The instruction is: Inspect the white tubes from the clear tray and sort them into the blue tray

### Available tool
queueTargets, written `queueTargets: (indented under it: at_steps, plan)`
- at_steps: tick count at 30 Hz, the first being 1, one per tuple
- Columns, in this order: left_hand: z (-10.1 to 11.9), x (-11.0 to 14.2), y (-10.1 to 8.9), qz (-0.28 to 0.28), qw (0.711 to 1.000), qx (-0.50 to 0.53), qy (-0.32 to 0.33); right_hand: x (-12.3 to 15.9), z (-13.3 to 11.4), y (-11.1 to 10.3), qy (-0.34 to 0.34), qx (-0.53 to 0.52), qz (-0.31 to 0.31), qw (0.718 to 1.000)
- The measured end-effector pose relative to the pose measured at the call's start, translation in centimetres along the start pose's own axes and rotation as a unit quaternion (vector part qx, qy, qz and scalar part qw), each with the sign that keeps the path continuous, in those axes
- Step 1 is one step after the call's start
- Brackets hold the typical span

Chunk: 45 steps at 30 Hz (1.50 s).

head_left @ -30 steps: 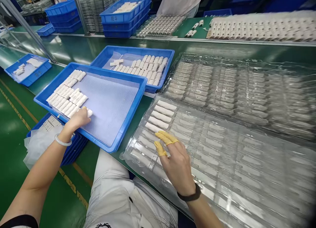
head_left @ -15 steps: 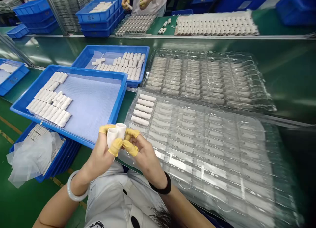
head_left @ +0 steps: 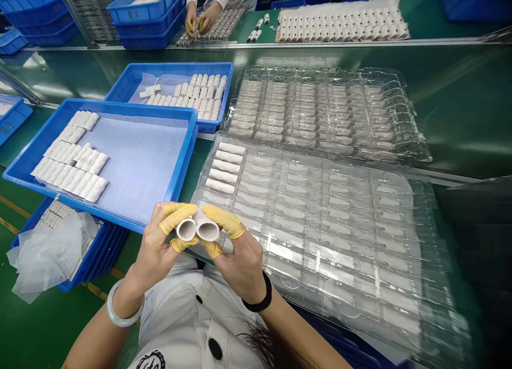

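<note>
Our left hand (head_left: 154, 243) has its fingers curled round one white tube (head_left: 186, 230), thumb and fingertips pinching it from both sides. Our right hand (head_left: 242, 257) grips a second white tube (head_left: 208, 231) in the same way, the fingers opened only as wide as the tube itself. We hold the pair side by side, seemingly touching, with their hollow ends facing us. Yellow covers sleeve several fingers on both hands.

Beyond and to the right of our right hand, a clear tray (head_left: 300, 222) lies on the green surface (head_left: 192, 174), with a short column of white pieces (head_left: 223, 176) in its near-left corner compartments. Farther past that hand sits another clear tray (head_left: 320, 113). Beyond and left of our left hand stands a blue tray (head_left: 176, 169), holding rows of white tubes (head_left: 76, 177) at its left side.
</note>
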State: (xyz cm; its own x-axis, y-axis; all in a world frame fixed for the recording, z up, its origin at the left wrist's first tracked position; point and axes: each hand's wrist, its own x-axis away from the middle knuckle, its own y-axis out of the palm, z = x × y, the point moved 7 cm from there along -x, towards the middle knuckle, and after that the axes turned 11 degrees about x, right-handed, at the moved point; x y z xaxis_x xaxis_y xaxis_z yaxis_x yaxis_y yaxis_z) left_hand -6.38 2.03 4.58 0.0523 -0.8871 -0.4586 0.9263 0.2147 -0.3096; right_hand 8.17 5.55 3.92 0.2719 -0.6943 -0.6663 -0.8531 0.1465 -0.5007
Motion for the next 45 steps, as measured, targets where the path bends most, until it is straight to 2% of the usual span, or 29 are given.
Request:
queueTargets:
  at_steps: [15, 28, 35, 45]
  plan:
    - [-0.52, 0.12, 0.22, -0.014, 0.999, 0.031, -0.011, 0.24, -0.03, -0.02, -0.002, -0.011, 0.006, 1.0]
    - [0.15, 0.01, 0.27, -0.018, 0.999, 0.012, 0.027, 0.55, 0.02, 0.02, -0.023, -0.003, 0.04, 0.999]
    - [-0.48, 0.15, 0.41, -0.03, 0.997, 0.047, -0.049, 0.47, -0.03, 0.12, -0.013, -0.006, 0.019, 1.0]
    - [-0.58, 0.2, 0.3, -0.029, 0.996, 0.053, -0.06, 0.45, 0.12, 0.29, -0.003, -0.011, 0.01, 1.0]
